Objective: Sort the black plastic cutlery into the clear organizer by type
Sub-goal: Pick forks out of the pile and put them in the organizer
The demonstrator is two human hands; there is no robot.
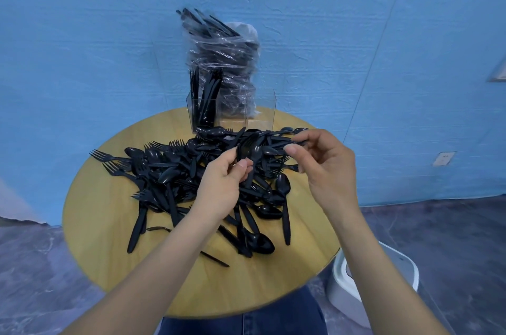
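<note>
A heap of black plastic forks, spoons and knives (175, 170) covers the middle of a round wooden table (109, 252). The clear organizer (260, 107) stands at the table's far edge; its left compartment (204, 112) holds several upright black pieces, the other compartments look bare. My left hand (221, 186) grips a small bunch of cutlery (247, 151) held upright above the heap. My right hand (325, 164) pinches a black piece (276, 144) between thumb and forefinger, right beside that bunch.
A clear plastic bag of more black cutlery (224, 60) stands behind the organizer against the blue wall. A white bin (383, 280) sits on the floor at the table's right. My jeans-clad legs (246, 321) are at the near edge.
</note>
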